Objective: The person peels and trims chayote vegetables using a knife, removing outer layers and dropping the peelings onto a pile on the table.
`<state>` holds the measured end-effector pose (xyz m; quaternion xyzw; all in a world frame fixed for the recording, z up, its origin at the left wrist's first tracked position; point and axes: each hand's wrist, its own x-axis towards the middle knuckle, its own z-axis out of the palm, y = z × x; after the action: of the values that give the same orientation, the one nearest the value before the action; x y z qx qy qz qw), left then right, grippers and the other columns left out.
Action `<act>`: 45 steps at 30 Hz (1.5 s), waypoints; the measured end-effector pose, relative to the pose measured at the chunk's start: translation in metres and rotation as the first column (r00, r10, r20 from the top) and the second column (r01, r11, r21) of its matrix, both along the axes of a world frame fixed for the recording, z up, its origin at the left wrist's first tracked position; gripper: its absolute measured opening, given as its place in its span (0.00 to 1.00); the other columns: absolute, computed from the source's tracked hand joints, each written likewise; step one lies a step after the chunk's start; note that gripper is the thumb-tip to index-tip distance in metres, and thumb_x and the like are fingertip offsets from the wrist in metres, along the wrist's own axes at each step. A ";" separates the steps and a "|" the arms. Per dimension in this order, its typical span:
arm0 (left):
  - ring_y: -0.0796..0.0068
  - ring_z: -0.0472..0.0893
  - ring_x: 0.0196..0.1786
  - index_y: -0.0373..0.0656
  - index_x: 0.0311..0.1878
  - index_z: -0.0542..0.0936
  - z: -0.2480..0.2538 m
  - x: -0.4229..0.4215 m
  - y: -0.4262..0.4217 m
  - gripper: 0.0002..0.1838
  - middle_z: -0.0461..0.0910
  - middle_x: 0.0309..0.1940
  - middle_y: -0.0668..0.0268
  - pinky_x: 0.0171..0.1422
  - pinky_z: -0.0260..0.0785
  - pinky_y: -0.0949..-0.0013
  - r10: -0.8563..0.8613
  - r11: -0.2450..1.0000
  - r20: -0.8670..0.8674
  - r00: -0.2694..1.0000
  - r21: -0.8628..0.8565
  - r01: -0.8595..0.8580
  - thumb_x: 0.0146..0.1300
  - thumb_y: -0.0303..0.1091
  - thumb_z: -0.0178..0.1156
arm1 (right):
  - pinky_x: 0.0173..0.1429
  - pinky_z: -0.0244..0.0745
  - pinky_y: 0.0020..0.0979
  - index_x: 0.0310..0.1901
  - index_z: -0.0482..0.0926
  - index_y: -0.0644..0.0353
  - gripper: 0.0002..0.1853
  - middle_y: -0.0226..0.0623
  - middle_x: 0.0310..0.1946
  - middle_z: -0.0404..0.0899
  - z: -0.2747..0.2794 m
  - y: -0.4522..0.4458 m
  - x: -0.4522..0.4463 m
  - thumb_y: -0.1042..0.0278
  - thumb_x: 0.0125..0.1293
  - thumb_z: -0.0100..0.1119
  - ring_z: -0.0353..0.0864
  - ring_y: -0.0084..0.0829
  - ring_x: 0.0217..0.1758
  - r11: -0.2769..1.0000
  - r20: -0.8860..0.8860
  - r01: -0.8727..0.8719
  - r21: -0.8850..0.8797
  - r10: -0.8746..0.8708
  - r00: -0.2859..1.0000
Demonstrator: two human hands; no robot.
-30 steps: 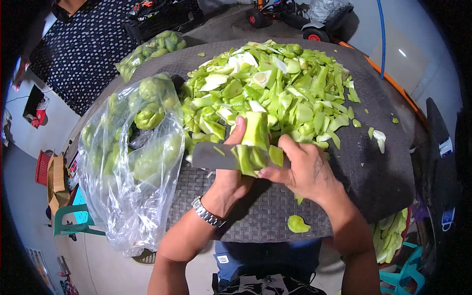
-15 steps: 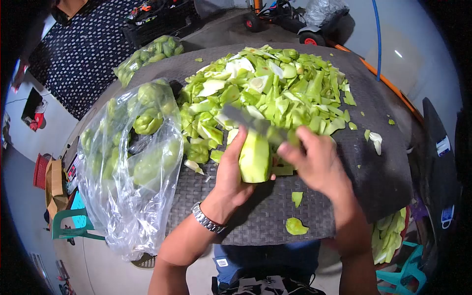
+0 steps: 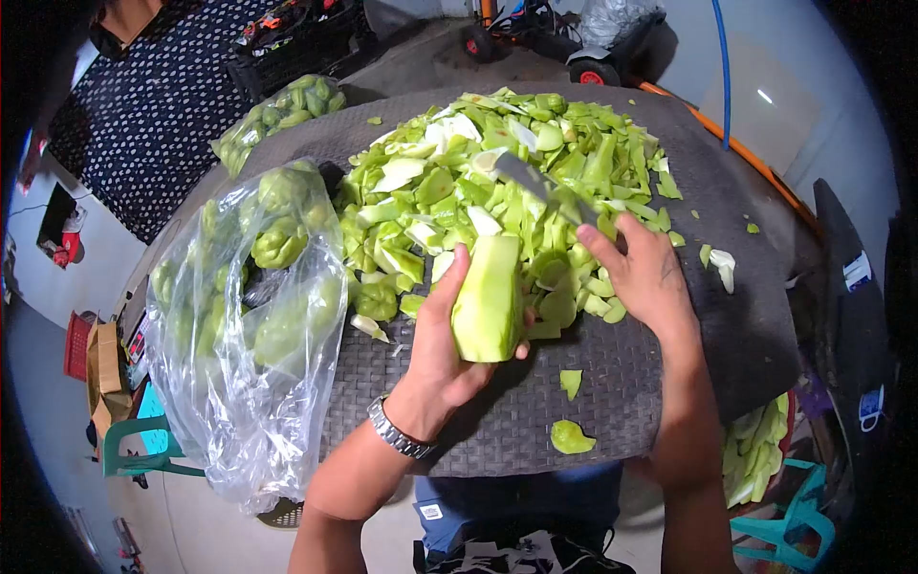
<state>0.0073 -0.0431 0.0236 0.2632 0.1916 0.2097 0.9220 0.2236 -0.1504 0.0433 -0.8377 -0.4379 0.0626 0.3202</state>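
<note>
A peeled pale green vegetable is upright in my left hand, thumb along its left side and fingertips showing at its right. My right hand is closed around the handle end of a knife, whose blade points up and left, slightly blurred, over the heap. Beyond both hands lies a large heap of green peelings and cut pieces. Two loose green scraps, one of them a rounded piece, rest on the woven dark tabletop near its front edge.
On the left a clear plastic bag holds whole green vegetables; a smaller bag of them sits behind. A white scrap lies at the right. Below the table's right edge are long green pieces and a teal chair.
The knife, earlier across the vegetable with slices on its blade, has moved up and right over the heap with my right hand. My left hand still holds the vegetable, now fully in view.
</note>
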 end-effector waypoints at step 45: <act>0.65 0.87 0.57 0.44 0.67 0.78 -0.013 0.000 0.004 0.30 0.85 0.59 0.59 0.65 0.80 0.58 0.186 0.974 0.001 0.982 0.129 -0.185 0.78 0.60 0.53 | 0.38 0.79 0.49 0.38 0.72 0.64 0.38 0.54 0.25 0.79 -0.020 0.004 -0.079 0.29 0.61 0.71 0.85 0.61 0.34 0.860 0.153 -0.484 0.161 0.463 0.873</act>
<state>0.0076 -0.0394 0.0106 0.3041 0.2066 0.3054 0.8784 0.1449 -0.1468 0.0234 -0.6710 -0.6513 0.0506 0.3506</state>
